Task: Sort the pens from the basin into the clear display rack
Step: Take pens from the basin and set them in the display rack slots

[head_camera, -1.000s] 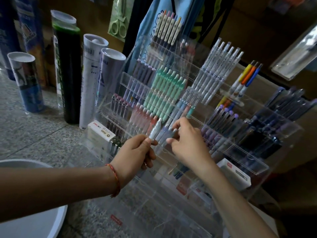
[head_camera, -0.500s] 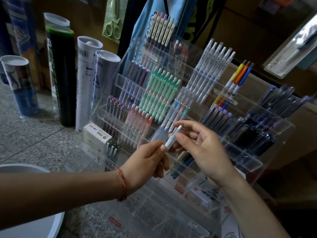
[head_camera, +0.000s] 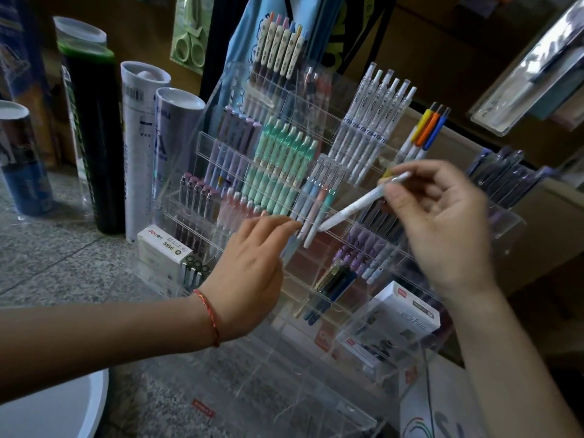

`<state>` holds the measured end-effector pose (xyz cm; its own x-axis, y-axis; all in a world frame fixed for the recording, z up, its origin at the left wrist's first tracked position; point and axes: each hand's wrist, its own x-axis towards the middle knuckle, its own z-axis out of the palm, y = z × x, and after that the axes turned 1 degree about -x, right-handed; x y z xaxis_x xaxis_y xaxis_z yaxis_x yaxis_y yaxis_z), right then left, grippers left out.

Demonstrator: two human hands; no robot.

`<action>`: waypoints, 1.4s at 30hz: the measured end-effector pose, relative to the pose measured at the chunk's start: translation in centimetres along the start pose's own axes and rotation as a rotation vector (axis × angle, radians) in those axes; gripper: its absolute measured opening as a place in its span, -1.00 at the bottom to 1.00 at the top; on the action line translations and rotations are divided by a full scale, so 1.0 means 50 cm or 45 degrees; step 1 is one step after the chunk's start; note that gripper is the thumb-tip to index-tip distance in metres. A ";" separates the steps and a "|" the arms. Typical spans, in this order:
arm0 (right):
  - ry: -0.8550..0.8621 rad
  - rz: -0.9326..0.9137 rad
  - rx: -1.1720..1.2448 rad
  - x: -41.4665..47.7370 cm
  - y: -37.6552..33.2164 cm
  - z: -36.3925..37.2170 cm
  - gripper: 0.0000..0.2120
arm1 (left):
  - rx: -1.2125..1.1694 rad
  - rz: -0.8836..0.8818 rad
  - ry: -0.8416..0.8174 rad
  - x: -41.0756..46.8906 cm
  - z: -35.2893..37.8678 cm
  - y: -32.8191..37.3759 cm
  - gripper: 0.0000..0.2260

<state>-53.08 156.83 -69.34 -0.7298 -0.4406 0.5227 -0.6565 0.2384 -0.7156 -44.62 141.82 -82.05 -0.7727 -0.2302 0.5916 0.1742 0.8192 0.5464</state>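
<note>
My right hand (head_camera: 442, 222) pinches one slim white plastic pen (head_camera: 355, 209) by its far end, with the tip at the middle tier of the clear acrylic display rack (head_camera: 284, 358). My left hand (head_camera: 249, 263) holds nothing, its straight fingers touching the rack just left of the tip. One round white basin (head_camera: 63, 406) sits near left.

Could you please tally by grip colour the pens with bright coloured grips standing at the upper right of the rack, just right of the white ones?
Yellow pen: 1
Orange pen: 1
Blue pen: 1
Total: 3
</note>
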 end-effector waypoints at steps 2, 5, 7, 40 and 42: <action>-0.106 -0.036 -0.234 -0.011 0.022 0.029 -0.76 | 0.193 0.092 -0.035 -0.001 0.009 -0.015 -0.51; -0.246 0.091 -0.214 -0.028 0.056 0.073 -0.77 | 0.372 0.178 -0.059 -0.007 0.016 -0.028 -0.47; -0.289 0.144 -0.207 -0.033 0.068 0.093 -0.79 | 0.388 0.193 -0.074 -0.009 0.016 -0.035 -0.44; -1.662 0.586 -0.070 -0.343 0.052 0.683 -0.46 | 0.771 -1.413 -0.608 -0.622 -0.269 -0.406 -0.43; -1.682 0.665 -0.088 -0.373 0.068 0.733 -0.51 | 0.739 -1.549 -0.601 -0.646 -0.267 -0.412 -0.32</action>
<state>-34.71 134.14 -98.47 -0.2012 -0.7523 -0.6273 -0.4073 0.6467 -0.6449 -15.07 125.38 -104.50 -0.4050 -0.8346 -0.3734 -0.9142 0.3638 0.1783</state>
